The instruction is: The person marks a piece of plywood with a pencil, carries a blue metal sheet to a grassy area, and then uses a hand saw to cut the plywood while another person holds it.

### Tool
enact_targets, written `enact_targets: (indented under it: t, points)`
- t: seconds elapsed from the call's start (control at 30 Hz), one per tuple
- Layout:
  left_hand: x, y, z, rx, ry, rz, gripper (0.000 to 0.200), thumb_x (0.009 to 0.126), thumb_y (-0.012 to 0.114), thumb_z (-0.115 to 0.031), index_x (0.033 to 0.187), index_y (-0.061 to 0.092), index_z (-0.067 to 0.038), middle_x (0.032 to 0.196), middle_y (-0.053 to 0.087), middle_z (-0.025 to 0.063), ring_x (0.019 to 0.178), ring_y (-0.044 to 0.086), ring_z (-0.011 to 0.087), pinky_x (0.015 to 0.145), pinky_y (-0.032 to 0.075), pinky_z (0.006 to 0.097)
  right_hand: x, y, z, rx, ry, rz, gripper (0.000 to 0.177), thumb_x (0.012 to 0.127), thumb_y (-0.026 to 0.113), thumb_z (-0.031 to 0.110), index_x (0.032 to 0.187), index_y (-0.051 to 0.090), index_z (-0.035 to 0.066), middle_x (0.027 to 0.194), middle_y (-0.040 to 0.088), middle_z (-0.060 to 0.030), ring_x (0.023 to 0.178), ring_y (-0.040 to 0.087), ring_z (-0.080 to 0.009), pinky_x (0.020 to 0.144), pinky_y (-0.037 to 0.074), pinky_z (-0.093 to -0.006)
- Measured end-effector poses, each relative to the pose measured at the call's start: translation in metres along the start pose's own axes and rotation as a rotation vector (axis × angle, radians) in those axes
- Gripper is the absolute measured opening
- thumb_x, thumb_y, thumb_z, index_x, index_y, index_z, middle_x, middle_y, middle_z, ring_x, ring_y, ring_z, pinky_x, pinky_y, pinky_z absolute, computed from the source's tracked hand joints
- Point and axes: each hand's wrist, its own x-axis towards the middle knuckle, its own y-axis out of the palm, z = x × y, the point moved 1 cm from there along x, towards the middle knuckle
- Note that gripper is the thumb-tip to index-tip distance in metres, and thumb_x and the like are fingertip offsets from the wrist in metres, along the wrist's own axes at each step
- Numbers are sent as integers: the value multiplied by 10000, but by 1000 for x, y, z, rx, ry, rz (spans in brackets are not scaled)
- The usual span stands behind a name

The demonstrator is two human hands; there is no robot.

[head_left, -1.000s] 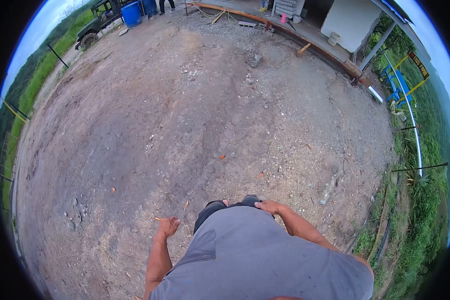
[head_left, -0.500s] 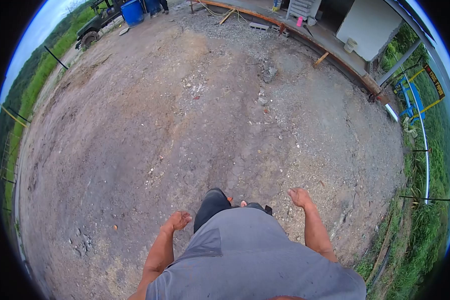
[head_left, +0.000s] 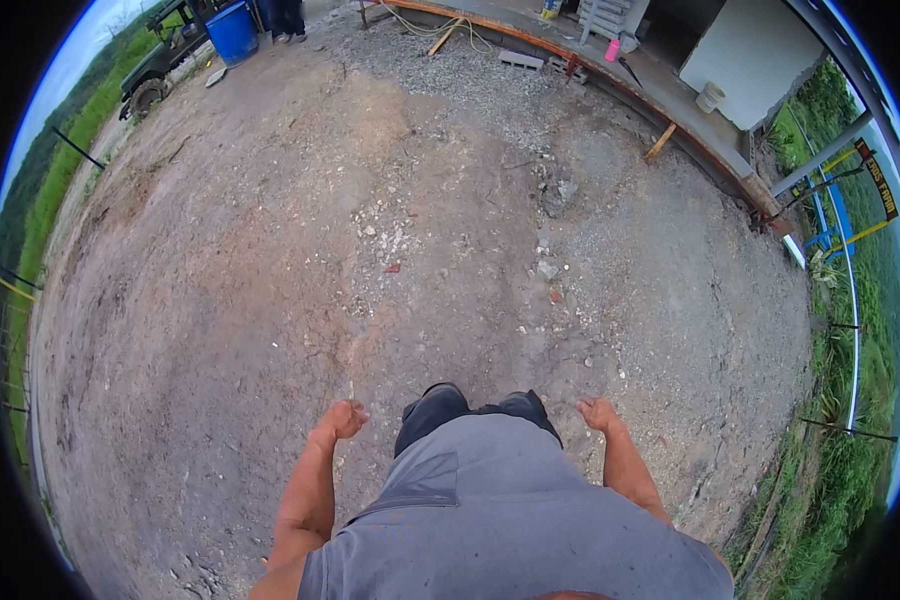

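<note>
My left hand [head_left: 346, 418] hangs over the dirt ground [head_left: 270, 300] beside my left thigh, its fingers loosely curled and too small to make out in detail. On the other side, my right hand [head_left: 598, 412] is held low next to my right leg, also with bent fingers. Nothing can be seen in either hand. Between them are my grey shirt [head_left: 510, 510] and dark trousers [head_left: 432, 412].
A porch edge with a rusty beam [head_left: 710, 155] crosses the upper right, with a pink bottle [head_left: 612, 50] and a bucket [head_left: 710, 97] on it. Rubble [head_left: 558, 195] lies ahead. A blue barrel [head_left: 232, 33], a vehicle [head_left: 150, 75] and a person's legs [head_left: 287, 15] are upper left.
The porch, barrel and rubble appear nearer, and more of the other person's legs shows. My left hand has shifted slightly left and up; both my thighs now show in front.
</note>
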Motion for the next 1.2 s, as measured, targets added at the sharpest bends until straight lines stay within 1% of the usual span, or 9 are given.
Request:
enact_targets:
  t: [0.2, 0.4, 0.53, 0.63, 0.77, 0.87, 0.97, 1.07, 1.2]
  points:
    - [186, -229, -124, -107, 104, -225, 398, 856, 611, -283, 1140, 619, -4, 1067, 651, 224, 1035, 615, 369, 905, 477, 410, 71, -28, -25, 493, 582, 143, 312, 916, 495, 240, 1156, 615, 78, 855, 663, -99, 736, 670, -184, 545, 533, -305]
    - [375, -271, -138, -76, 69, -225, 368, 875, 557, -291, 1098, 629, -6, 1048, 650, 225, 1009, 618, 372, 878, 486, 418, 303, -80, -22, -523, 2, 398, 355, 869, 552, 182, 1210, 575, 91, 866, 677, -101, 706, 678, -192, 510, 539, -310]
    - [446, -239, -94, 12, 251, 99, 287, 898, 471, -252, 1033, 631, -55, 1023, 644, 213, 967, 606, 401, 845, 484, 434, 474, -193, 96, 430, 253, 31, 339, 900, 510, 309, 1013, 633, 14, 884, 685, -84, 826, 674, -223, 696, 512, -341]
    - [485, -247, -79, -3, 171, 259, 319, 912, 429, -266, 1080, 627, -81, 1053, 641, 196, 964, 615, 378, 856, 489, 418, 587, -290, 195, 135, -179, -341, 360, 894, 527, 325, 947, 653, -9, 805, 673, -80, 732, 664, -205, 652, 502, -324]
    - [574, -344, -101, -147, -49, 448, 345, 900, 417, -267, 1073, 632, -61, 1057, 642, 199, 980, 613, 382, 873, 490, 412, 704, -394, 294, 222, -186, -348, 392, 884, 537, 345, 1009, 657, -7, 782, 668, -101, 685, 649, -208, 666, 502, -328]
    - [747, -379, -37, 208, 229, 171, 359, 887, 432, -283, 1062, 642, -50, 1080, 641, 196, 996, 608, 390, 873, 488, 424, 782, -441, 352, 190, -66, -310, 351, 884, 552, 325, 971, 672, 6, 765, 672, -95, 686, 649, -203, 669, 505, -329]
    - [822, -538, -102, 3, 171, -140, 364, 869, 466, -307, 1054, 645, -49, 1060, 636, 225, 1004, 595, 414, 867, 482, 451, 915, -396, 267, 177, -114, -163, 264, 891, 554, 286, 883, 679, 54, 733, 672, -70, 685, 652, -179, 647, 507, -350]
    - [871, -685, -167, -151, 141, -267, 331, 877, 486, -289, 1058, 632, -54, 1020, 639, 231, 995, 597, 412, 869, 477, 462, 907, -445, 364, 376, 136, -25, 199, 851, 606, 250, 857, 702, 75, 760, 686, -83, 717, 659, -184, 645, 493, -336]
    - [952, -809, -209, -152, 149, -378, 309, 885, 483, -243, 1056, 628, -32, 973, 653, 222, 967, 613, 405, 852, 482, 448, 1007, -443, 336, -179, -159, 134, 119, 782, 666, 189, 872, 664, 112, 846, 701, -70, 807, 681, -235, 709, 506, -362]
